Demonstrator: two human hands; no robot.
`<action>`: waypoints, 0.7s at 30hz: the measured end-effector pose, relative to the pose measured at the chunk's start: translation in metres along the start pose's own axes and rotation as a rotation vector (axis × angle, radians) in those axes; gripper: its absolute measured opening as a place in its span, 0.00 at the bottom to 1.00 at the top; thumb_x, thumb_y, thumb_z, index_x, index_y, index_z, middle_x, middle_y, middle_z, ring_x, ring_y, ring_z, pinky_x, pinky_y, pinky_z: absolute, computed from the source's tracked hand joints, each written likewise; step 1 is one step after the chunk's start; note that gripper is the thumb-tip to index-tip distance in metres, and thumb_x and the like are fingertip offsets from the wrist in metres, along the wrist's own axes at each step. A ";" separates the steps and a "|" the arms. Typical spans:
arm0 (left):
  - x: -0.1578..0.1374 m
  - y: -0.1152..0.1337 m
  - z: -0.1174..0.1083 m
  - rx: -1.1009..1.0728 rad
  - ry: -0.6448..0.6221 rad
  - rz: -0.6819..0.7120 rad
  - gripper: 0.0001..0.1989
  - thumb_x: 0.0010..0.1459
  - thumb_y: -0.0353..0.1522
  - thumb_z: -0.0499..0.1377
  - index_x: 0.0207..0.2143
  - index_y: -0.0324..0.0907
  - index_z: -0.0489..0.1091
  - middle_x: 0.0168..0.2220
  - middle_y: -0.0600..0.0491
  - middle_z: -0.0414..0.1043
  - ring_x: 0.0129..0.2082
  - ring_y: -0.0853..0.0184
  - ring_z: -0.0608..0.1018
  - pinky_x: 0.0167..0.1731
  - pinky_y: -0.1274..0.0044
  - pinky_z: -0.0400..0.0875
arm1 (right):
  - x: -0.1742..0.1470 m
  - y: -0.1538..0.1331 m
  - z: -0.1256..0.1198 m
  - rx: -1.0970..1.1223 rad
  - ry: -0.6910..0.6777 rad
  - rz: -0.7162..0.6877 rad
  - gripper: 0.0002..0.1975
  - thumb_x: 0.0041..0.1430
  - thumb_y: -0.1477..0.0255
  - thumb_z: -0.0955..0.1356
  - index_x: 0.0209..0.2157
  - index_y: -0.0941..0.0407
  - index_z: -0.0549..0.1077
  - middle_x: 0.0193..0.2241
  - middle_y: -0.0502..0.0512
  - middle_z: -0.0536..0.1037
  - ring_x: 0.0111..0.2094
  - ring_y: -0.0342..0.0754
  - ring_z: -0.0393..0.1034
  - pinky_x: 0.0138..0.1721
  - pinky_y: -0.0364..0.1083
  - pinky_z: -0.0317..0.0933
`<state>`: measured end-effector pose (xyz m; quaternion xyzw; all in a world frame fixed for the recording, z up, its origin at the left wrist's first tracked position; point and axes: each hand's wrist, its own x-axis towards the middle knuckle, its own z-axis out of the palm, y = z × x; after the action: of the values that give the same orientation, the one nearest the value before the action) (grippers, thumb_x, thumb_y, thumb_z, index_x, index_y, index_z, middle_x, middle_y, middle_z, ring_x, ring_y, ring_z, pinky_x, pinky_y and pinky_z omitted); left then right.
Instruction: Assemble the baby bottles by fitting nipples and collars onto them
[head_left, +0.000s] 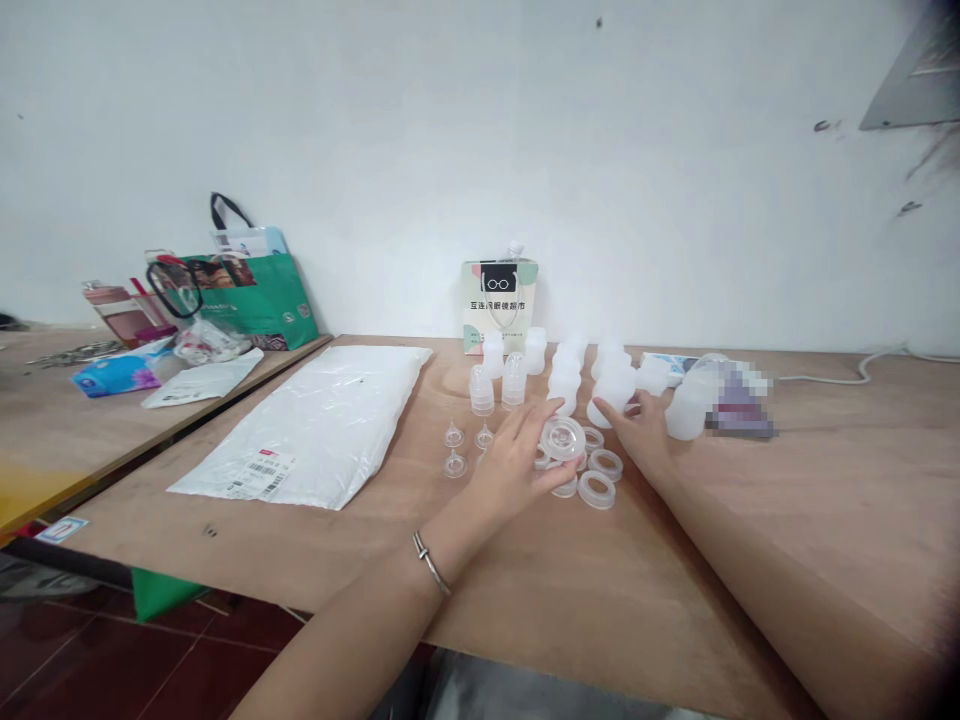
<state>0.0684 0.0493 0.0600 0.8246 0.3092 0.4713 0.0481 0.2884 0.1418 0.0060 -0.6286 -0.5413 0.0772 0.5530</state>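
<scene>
My left hand [517, 455] pinches a clear bottle collar ring with a silicone teat [562, 438] in it, its round open side facing me. My right hand [641, 430] has thumb and fingers around the lower part of a frosted white baby bottle [616, 385], which stands among several others. Below the left hand lie several loose translucent collar rings [597, 490]. Left of that hand, clear teats [454, 463] stand on the table. Behind them are capped bottles [514, 382] with clear domed lids.
A white plastic mailing bag [322, 420] lies on the wooden table [525, 600] at left. A printed paper bag [480, 300] stands against the wall. A green shopping bag [262, 305] and tissue pack [120, 370] are on the left table. A white cable [847, 379] runs at right.
</scene>
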 end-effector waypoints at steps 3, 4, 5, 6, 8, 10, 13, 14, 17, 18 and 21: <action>0.001 0.002 -0.002 -0.062 0.004 -0.046 0.24 0.54 0.35 0.57 0.53 0.45 0.57 0.47 0.48 0.67 0.47 0.62 0.68 0.47 0.69 0.64 | -0.013 -0.021 -0.016 0.234 -0.001 -0.063 0.25 0.47 0.57 0.68 0.44 0.55 0.63 0.39 0.57 0.71 0.40 0.51 0.67 0.39 0.51 0.63; 0.001 0.002 -0.003 -0.096 0.017 -0.079 0.22 0.54 0.34 0.57 0.52 0.46 0.59 0.47 0.48 0.67 0.47 0.62 0.69 0.47 0.69 0.63 | -0.019 -0.027 -0.021 0.311 -0.032 -0.095 0.25 0.47 0.59 0.68 0.46 0.54 0.62 0.41 0.57 0.71 0.40 0.50 0.68 0.39 0.50 0.64; 0.002 0.002 -0.002 -0.142 0.039 -0.128 0.21 0.53 0.34 0.57 0.50 0.46 0.60 0.46 0.48 0.67 0.45 0.63 0.69 0.46 0.69 0.64 | -0.025 -0.032 -0.026 0.349 -0.078 -0.131 0.25 0.47 0.60 0.68 0.46 0.53 0.61 0.41 0.56 0.71 0.40 0.50 0.68 0.39 0.49 0.64; 0.002 0.002 -0.001 -0.208 0.072 -0.190 0.19 0.53 0.33 0.58 0.48 0.45 0.61 0.45 0.49 0.67 0.43 0.64 0.70 0.45 0.70 0.64 | -0.030 -0.036 -0.031 0.350 -0.115 -0.164 0.25 0.47 0.60 0.69 0.46 0.53 0.62 0.40 0.56 0.72 0.40 0.50 0.68 0.39 0.49 0.64; 0.004 -0.002 0.003 -0.413 0.154 -0.352 0.18 0.52 0.33 0.59 0.46 0.44 0.60 0.40 0.50 0.68 0.38 0.66 0.72 0.40 0.72 0.66 | -0.040 -0.040 -0.038 0.258 -0.179 -0.226 0.23 0.47 0.60 0.69 0.44 0.53 0.64 0.39 0.56 0.72 0.40 0.51 0.68 0.39 0.50 0.64; 0.006 -0.007 0.007 -0.667 0.255 -0.514 0.19 0.50 0.34 0.60 0.43 0.44 0.58 0.35 0.53 0.68 0.34 0.69 0.73 0.36 0.76 0.67 | -0.047 -0.042 -0.041 0.129 -0.238 -0.298 0.21 0.49 0.60 0.68 0.44 0.53 0.65 0.39 0.55 0.73 0.40 0.52 0.68 0.39 0.50 0.64; 0.010 -0.016 0.010 -0.975 0.412 -0.654 0.16 0.51 0.36 0.59 0.40 0.44 0.59 0.36 0.55 0.69 0.33 0.72 0.73 0.37 0.78 0.66 | -0.053 -0.045 -0.041 0.011 -0.355 -0.450 0.21 0.52 0.61 0.66 0.47 0.52 0.64 0.43 0.56 0.72 0.44 0.53 0.67 0.43 0.51 0.62; 0.011 -0.017 0.010 -1.047 0.447 -0.679 0.14 0.52 0.37 0.58 0.40 0.44 0.61 0.38 0.55 0.69 0.34 0.72 0.73 0.38 0.78 0.65 | -0.055 -0.046 -0.040 -0.007 -0.390 -0.493 0.21 0.52 0.61 0.66 0.48 0.52 0.63 0.44 0.56 0.72 0.44 0.54 0.67 0.44 0.51 0.61; 0.014 -0.019 0.008 -1.188 0.457 -0.744 0.12 0.52 0.38 0.58 0.37 0.42 0.66 0.40 0.53 0.70 0.37 0.71 0.73 0.40 0.78 0.63 | -0.059 -0.052 -0.038 -0.031 -0.439 -0.533 0.22 0.52 0.62 0.66 0.48 0.52 0.62 0.43 0.55 0.72 0.43 0.53 0.68 0.43 0.51 0.62; 0.014 -0.018 0.008 -1.213 0.443 -0.757 0.12 0.51 0.38 0.59 0.36 0.40 0.67 0.39 0.52 0.70 0.38 0.70 0.73 0.40 0.79 0.63 | -0.060 -0.053 -0.038 -0.029 -0.447 -0.533 0.22 0.52 0.62 0.66 0.49 0.52 0.62 0.43 0.55 0.72 0.43 0.52 0.68 0.43 0.50 0.62; 0.014 -0.015 0.009 -1.284 0.374 -0.745 0.12 0.51 0.38 0.60 0.34 0.38 0.68 0.38 0.49 0.71 0.42 0.67 0.73 0.42 0.77 0.63 | -0.066 -0.059 -0.038 -0.007 -0.475 -0.517 0.22 0.53 0.64 0.65 0.50 0.52 0.60 0.45 0.54 0.71 0.44 0.51 0.67 0.43 0.49 0.62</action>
<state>0.0737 0.0706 0.0601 0.3828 0.2354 0.6429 0.6203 0.2537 0.0561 0.0331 -0.4370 -0.7966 0.0767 0.4106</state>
